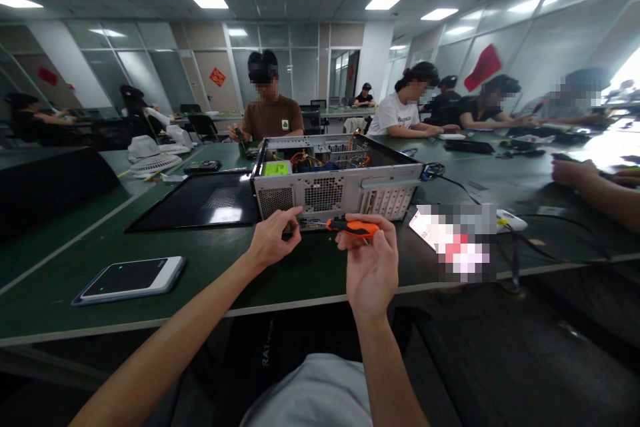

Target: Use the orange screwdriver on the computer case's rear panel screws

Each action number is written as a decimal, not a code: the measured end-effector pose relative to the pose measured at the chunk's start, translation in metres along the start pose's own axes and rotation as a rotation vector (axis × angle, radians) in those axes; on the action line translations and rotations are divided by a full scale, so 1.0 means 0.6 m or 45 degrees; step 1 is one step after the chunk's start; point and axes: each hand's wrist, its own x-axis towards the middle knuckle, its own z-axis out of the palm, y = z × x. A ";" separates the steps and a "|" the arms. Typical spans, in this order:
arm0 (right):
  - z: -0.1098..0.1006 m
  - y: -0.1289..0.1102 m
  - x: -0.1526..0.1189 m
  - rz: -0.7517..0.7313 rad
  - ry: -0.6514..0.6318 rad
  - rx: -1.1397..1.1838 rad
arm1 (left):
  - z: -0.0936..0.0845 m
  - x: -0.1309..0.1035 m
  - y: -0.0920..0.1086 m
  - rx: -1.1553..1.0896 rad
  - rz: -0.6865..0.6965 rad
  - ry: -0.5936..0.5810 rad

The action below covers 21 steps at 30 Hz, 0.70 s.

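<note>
My right hand [373,267] grips a screwdriver [357,227] by its orange and black handle, the thin shaft pointing left. Just left of the shaft's end is my left hand [274,238], its thumb and fingers curled together in a pinch. Whatever may be between those fingertips is too small to make out. Behind both hands an opened computer case [345,187] lies on its side, its rear panel with vent grilles and slot covers facing me. Coloured cables [310,160] and a bright green label [277,169] show inside it.
A black side panel [200,203] lies left of the case. At the front left is a white device with a dark screen [125,278]. A lit phone [430,233] and cables [555,247] lie on the right. Across the table sits a person [273,110]; others work around.
</note>
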 end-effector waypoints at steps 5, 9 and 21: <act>0.005 -0.002 -0.005 -0.027 -0.030 -0.011 | -0.001 0.003 0.003 0.005 0.021 0.024; 0.004 0.002 -0.005 -0.010 -0.040 -0.006 | -0.003 0.005 0.005 -0.006 0.022 0.056; 0.004 0.012 -0.005 0.014 -0.061 -0.051 | -0.005 0.005 0.008 -0.043 0.030 0.124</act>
